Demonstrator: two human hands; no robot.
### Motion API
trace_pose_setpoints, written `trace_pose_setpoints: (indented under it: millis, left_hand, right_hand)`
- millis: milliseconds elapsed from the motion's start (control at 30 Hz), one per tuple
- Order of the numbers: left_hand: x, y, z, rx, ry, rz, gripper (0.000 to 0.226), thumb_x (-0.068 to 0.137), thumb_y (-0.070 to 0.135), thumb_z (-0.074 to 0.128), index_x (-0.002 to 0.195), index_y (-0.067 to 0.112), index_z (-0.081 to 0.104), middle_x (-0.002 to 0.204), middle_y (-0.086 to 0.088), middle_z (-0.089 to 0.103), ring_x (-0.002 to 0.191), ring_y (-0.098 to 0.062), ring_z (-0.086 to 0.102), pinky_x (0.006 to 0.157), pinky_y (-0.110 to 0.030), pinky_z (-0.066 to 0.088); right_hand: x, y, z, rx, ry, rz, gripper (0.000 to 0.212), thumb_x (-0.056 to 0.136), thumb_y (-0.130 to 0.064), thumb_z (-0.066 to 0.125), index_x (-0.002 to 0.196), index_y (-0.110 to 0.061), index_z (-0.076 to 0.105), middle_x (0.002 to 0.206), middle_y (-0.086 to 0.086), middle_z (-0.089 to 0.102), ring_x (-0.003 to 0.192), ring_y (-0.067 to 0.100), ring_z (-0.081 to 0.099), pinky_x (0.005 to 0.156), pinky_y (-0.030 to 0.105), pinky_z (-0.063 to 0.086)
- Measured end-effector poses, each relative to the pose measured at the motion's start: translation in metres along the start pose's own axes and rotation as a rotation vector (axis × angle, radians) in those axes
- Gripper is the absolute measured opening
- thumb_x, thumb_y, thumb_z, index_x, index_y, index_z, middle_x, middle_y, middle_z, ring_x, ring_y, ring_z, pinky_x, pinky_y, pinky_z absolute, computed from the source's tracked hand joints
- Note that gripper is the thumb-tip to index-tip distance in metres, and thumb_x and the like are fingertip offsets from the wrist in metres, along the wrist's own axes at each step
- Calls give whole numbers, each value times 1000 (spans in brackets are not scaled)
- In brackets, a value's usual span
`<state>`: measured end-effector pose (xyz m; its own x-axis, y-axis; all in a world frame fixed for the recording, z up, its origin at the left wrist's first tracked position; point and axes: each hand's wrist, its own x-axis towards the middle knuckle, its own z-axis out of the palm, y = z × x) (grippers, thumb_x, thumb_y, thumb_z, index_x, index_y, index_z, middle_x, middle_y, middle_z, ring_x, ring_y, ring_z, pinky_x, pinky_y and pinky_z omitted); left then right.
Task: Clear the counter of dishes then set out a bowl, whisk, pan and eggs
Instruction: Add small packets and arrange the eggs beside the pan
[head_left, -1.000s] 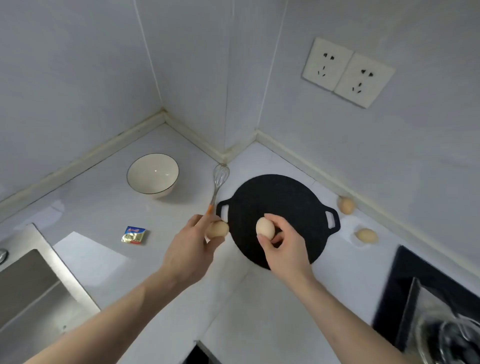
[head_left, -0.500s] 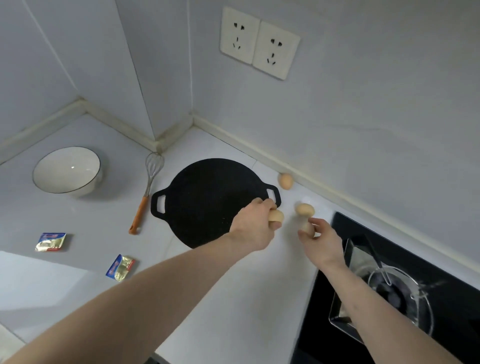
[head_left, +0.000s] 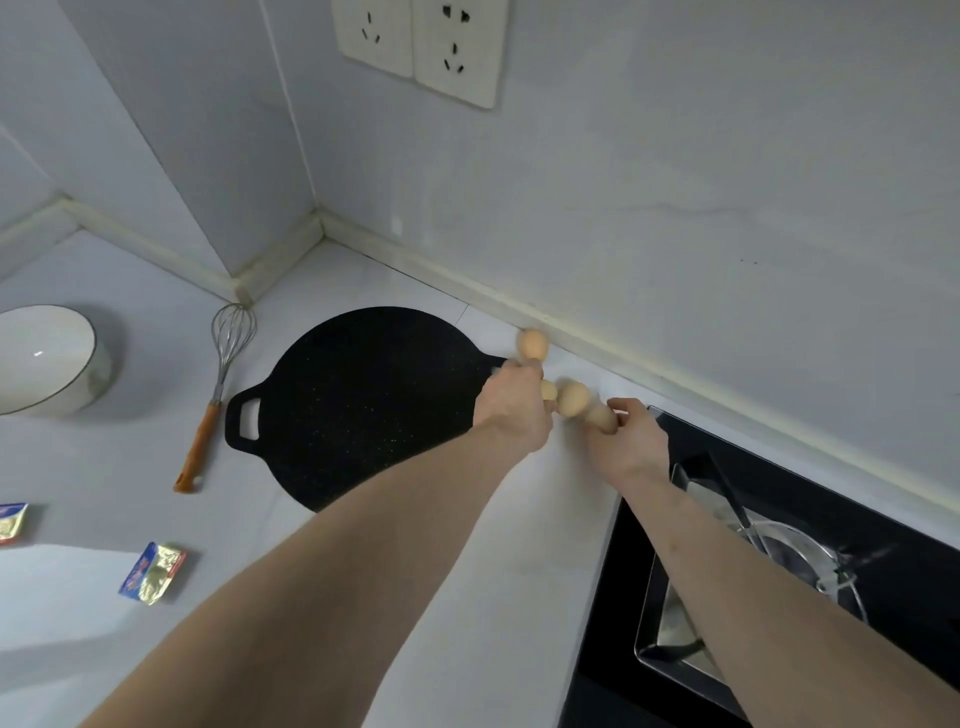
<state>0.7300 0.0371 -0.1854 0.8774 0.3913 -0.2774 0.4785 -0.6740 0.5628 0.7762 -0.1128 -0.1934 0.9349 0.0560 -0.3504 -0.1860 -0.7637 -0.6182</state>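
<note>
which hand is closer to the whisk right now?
Left. The left hand is over the pan's right edge, with the pan between it and the whisk. The right hand is farther right, at the stove's edge.

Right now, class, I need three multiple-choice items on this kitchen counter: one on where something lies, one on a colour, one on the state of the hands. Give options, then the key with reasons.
1. Where does the whisk lie?
A. Between the bowl and the pan
B. Inside the bowl
C. On the stove

2. What colour is the whisk's handle?
A. Black
B. Orange
C. White

3. What are the two hands doing?
A. Both lie flat on the counter
B. Each holds an egg
C. Both grip the pan

Key: A, it rests on the counter with the bowl left of it and the pan right; B, the handle is orange; C is wrong and B right, since the left hand and right hand each hold an egg beside the pan.
</note>
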Motion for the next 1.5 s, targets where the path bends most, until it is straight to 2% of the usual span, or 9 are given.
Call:
trace_pose_setpoints:
  millis: [100, 367, 533, 800, 933, 1133, 1267, 1333, 1500]
  left_hand:
    - [15, 7, 4, -19, 39, 3, 41, 95, 29, 65, 132, 15, 54, 123, -8, 55, 112, -29, 55, 83, -38, 49]
    - [33, 26, 7, -111, 86, -87, 35, 94, 30, 65, 121, 12, 54, 119, -7, 57, 107, -31, 59, 87, -43, 53]
    - [36, 33, 13, -262, 108, -209, 29, 94, 32, 64, 115, 13, 55, 107, -4, 65, 103, -28, 64, 99, -44, 51]
    - [37, 43, 12, -397, 166, -367, 33, 89, 33, 64, 114, 12, 58, 109, -10, 68, 105, -32, 63, 90, -44, 57]
    - [35, 38, 11, -407, 166, -377, 31, 90, 27, 67, 116, 11, 60, 111, -10, 67, 104, -30, 65, 86, -38, 57]
    - [27, 27, 8, -436, 162, -370, 30, 92, 23, 66, 119, 13, 60, 114, -4, 65, 106, -25, 65, 80, -31, 51]
    - [20, 16, 3, -469, 179, -339, 31, 92, 17, 66, 122, 15, 60, 116, -2, 67, 108, -22, 65, 86, -30, 52]
    - [19, 12, -1, -470, 192, -316, 31, 91, 15, 66, 122, 15, 61, 115, -2, 68, 107, -21, 65, 88, -30, 53]
    - [13, 0, -14, -461, 188, -263, 29, 93, 13, 62, 122, 17, 63, 109, 3, 68, 104, -17, 65, 84, -27, 53]
  right_hand:
    - [14, 1, -4, 0, 16, -17, 48, 91, -27, 65, 137, -20, 54, 128, 1, 63, 105, 22, 60, 87, 29, 46]
    - [38, -4, -5, 56, 27, -14, 46, 92, -28, 65, 136, -18, 53, 120, 0, 63, 112, 25, 61, 94, 34, 48]
    - [51, -10, -3, 141, 45, 24, 36, 92, -22, 63, 128, -20, 59, 110, -5, 63, 102, 19, 59, 88, 28, 43]
    - [62, -12, 4, 259, 48, 88, 43, 88, -22, 67, 131, -20, 59, 120, -5, 67, 106, 17, 61, 92, 26, 44]
    - [59, -14, 13, 351, 80, 130, 54, 86, -27, 71, 136, -18, 50, 131, -1, 63, 117, 23, 64, 104, 38, 50]
    - [49, -12, 28, 384, 71, 148, 81, 61, -49, 72, 133, -27, 43, 124, -4, 52, 113, 26, 63, 89, 47, 60]
    - [41, -13, 36, 398, 47, 179, 74, 56, -56, 69, 119, -34, 37, 126, 0, 55, 99, 28, 69, 80, 49, 62]
    - [42, -15, 37, 408, 52, 191, 72, 54, -57, 67, 114, -36, 34, 123, -1, 57, 95, 30, 72, 82, 48, 61]
    - [45, -17, 35, 361, 75, 213, 95, 55, -57, 69, 138, -29, 34, 133, 1, 51, 103, 32, 70, 89, 49, 60]
